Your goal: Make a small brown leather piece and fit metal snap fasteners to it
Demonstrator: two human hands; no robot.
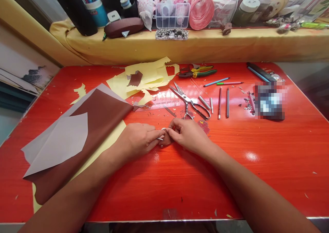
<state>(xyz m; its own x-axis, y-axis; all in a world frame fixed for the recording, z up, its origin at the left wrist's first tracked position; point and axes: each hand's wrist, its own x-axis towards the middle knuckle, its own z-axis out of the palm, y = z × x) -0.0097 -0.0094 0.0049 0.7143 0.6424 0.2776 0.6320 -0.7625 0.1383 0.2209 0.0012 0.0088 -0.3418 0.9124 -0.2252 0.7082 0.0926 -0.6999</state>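
Near the middle of the red table, a small brown leather-like piece (167,139) lies between my two hands. My left hand (140,137) is closed on it from the left, and a thin metal rod (159,139) shows at its fingertips. From the right, my right hand (186,133) pinches the piece's upper edge between thumb and fingers. A small white round spot shows at the top of the piece, partly covered by fingers. Just beyond my right hand are scissors (189,101) with dark handles, their blades pointing away to the left.
Folded brown sheet material (102,113) covers the left of the red table (164,191). Yellow paper scraps (149,71), pliers (197,71), pens, metal rods (205,102) and loose snaps lie farther back. A cloth-covered shelf (115,51) with boxes and jars runs behind.
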